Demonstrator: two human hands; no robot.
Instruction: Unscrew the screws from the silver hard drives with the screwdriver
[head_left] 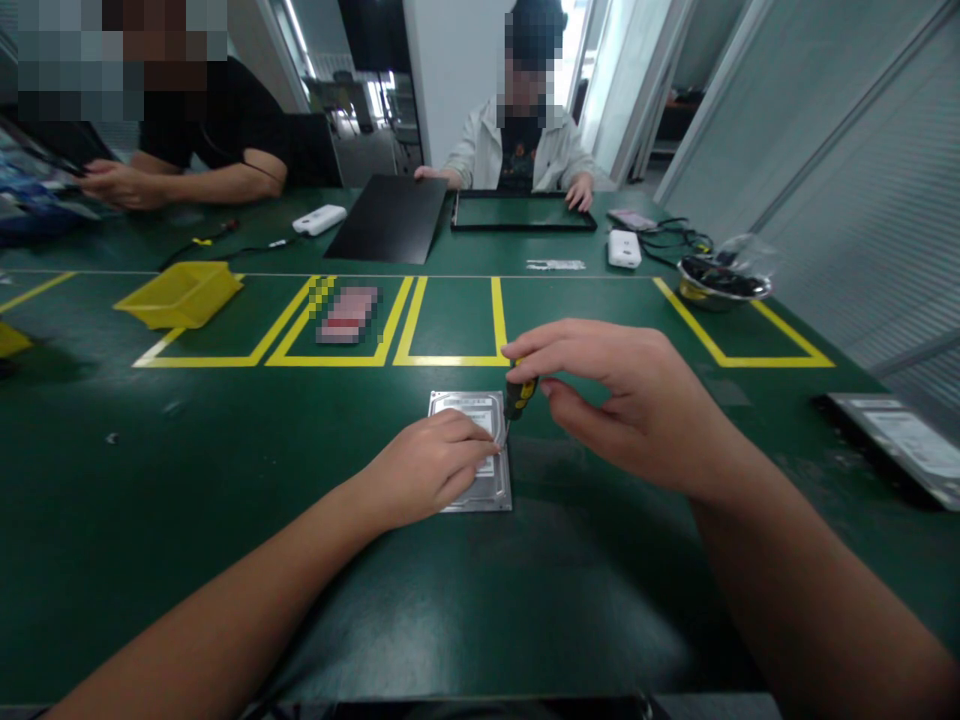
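A silver hard drive [491, 492] with a white label lies flat on the green table in front of me. Across it rests my left hand [439, 462], its fingers closed, with the fingertips at the thin shaft of a screwdriver near the drive's right edge. The screwdriver [520, 397] stands slightly tilted, its black and yellow handle up and its tip down at the drive. My right hand [611, 400] has its fingers and thumb around the top of that handle. Fingers hide part of the label, and I cannot make out the screwdriver's tip.
Yellow tape marks boxes on the table, with a yellow bin [182, 297] at left. A bowl of dark parts [724, 280] stands at back right, another hard drive [900, 440] at far right. Across the table, one person holds a black panel [390, 220] and a frame [525, 228]; another sits left.
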